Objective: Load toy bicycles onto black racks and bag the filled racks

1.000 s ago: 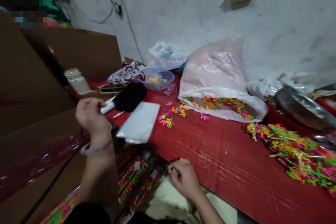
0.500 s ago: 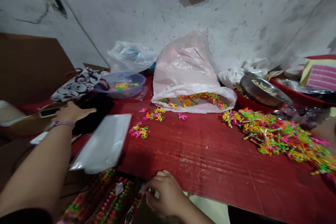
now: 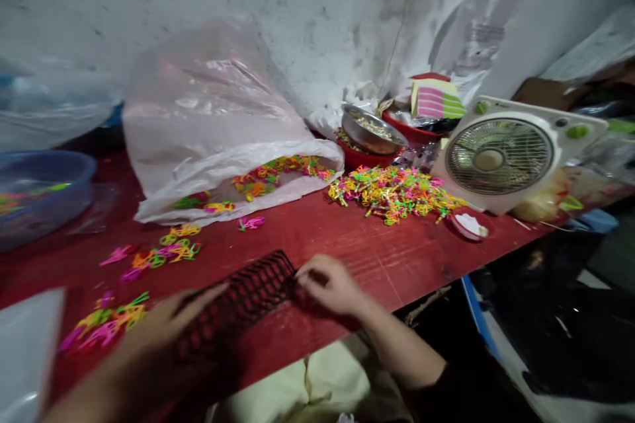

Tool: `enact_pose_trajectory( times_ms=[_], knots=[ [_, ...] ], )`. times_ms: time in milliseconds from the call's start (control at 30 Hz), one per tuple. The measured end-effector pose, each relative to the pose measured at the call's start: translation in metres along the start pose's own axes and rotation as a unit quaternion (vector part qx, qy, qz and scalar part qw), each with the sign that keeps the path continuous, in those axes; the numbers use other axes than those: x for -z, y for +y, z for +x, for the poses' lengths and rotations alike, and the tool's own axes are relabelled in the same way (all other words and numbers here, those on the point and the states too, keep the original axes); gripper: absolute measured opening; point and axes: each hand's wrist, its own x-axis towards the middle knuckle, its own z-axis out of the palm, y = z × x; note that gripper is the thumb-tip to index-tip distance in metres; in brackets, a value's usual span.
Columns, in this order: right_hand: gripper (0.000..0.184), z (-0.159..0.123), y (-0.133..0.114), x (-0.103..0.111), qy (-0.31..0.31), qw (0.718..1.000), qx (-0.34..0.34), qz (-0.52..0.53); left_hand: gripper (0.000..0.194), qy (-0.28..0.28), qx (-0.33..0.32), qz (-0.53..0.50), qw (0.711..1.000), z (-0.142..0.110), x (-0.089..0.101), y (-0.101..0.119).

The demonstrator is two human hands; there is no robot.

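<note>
Our right hand pinching black plastic mesh, fingers together, clamped on its end. Our left hand open, fingers spread, touching mesh. Mesh near front edge of red surface; neon plastic loops beyond.

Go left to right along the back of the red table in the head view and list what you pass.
Blue plastic basin → pink-tinted plastic sack → heap of neon plastic pieces → white box fan
</note>
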Motion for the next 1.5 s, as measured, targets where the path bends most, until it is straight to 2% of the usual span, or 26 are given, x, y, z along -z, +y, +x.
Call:
enact_pose_trajectory(
  times_ms=[33, 67, 100, 167, 233, 300, 433, 567, 667, 767, 833, 900, 1000, 1067, 1167, 1300, 1367, 1400, 1467, 1500],
  knots=[
    [0.017, 0.005, 0.014, 0.028, 0.048, 0.995, -0.059, -0.066, 0.092, -0.052, -0.010, -0.003, 0.999, 0.009, -0.029, 0.017],
    [0.018, 0.012, 0.028, 0.055, 0.084, 0.978, -0.131, -0.141, 0.095, -0.058, -0.011, 0.002, 0.998, 0.018, -0.055, 0.032],
    [0.022, 0.018, 0.043, 0.080, 0.091, 0.951, -0.202, -0.215, 0.092, -0.066, -0.007, 0.015, 0.998, 0.026, -0.077, 0.046],
    [0.026, 0.031, 0.072, 0.116, 0.089, 0.926, -0.253, -0.265, 0.076, -0.062, -0.017, 0.056, 0.996, 0.039, -0.111, 0.067],
    [0.026, 0.041, 0.096, 0.134, 0.085, 0.910, -0.276, -0.299, 0.074, -0.048, -0.027, 0.078, 0.995, 0.048, -0.132, 0.084],
    [0.028, 0.046, 0.113, 0.137, 0.081, 0.894, -0.291, -0.331, 0.076, -0.037, -0.040, 0.081, 0.995, 0.052, -0.142, 0.096],
    [0.024, 0.038, 0.123, 0.127, 0.068, 0.871, -0.312, -0.374, 0.065, -0.016, -0.049, 0.081, 0.995, 0.044, -0.144, 0.108],
    [0.019, 0.011, 0.111, 0.117, 0.045, 0.872, -0.302, -0.382, 0.053, -0.004, -0.060, 0.069, 0.996, 0.025, -0.141, 0.108],
    [0.020, -0.016, 0.096, 0.106, 0.054, 0.904, -0.269, -0.329, 0.055, 0.004, -0.073, 0.055, 0.996, 0.016, -0.140, 0.109],
    [0.028, -0.039, 0.083, 0.096, 0.083, 0.947, -0.231, -0.209, 0.051, 0.006, -0.082, 0.040, 0.996, 0.014, -0.136, 0.114],
    [0.030, -0.047, 0.079, 0.095, 0.087, 0.956, -0.229, -0.161, 0.048, 0.001, -0.082, 0.030, 0.996, 0.015, -0.134, 0.117],
    [0.024, -0.047, 0.079, 0.096, 0.084, 0.947, -0.246, -0.187, 0.046, -0.007, -0.082, 0.024, 0.996, 0.016, -0.131, 0.119],
    [0.011, -0.036, 0.083, 0.099, 0.092, 0.917, -0.255, -0.294, 0.045, -0.015, -0.084, 0.020, 0.996, 0.015, -0.129, 0.121],
    [0.007, -0.026, 0.086, 0.099, 0.107, 0.914, -0.247, -0.303, 0.045, -0.014, -0.080, 0.018, 0.997, 0.015, -0.128, 0.122],
    [0.013, -0.016, 0.089, 0.102, 0.135, 0.927, -0.245, -0.248, 0.049, -0.009, -0.068, 0.014, 0.998, 0.012, -0.128, 0.121],
    [0.030, -0.015, 0.089, 0.114, 0.174, 0.927, -0.258, -0.211, 0.049, 0.001, -0.063, 0.014, 0.998, 0.007, -0.128, 0.121],
    [0.040, -0.016, 0.087, 0.117, 0.201, 0.929, -0.267, -0.161, 0.047, -0.002, -0.071, 0.018, 0.997, 0.006, -0.127, 0.121],
    [0.043, -0.015, 0.084, 0.116, 0.222, 0.932, -0.269, -0.102, 0.047, -0.004, -0.077, 0.020, 0.997, 0.006, -0.126, 0.122],
    [0.043, -0.012, 0.075, 0.109, 0.270, 0.923, -0.262, 0.074, 0.047, -0.001, -0.088, 0.022, 0.996, 0.007, -0.124, 0.123],
    [0.042, -0.010, 0.069, 0.102, 0.286, 0.908, -0.255, 0.169, 0.047, 0.002, -0.092, 0.023, 0.995, 0.007, -0.123, 0.124]
  ],
)
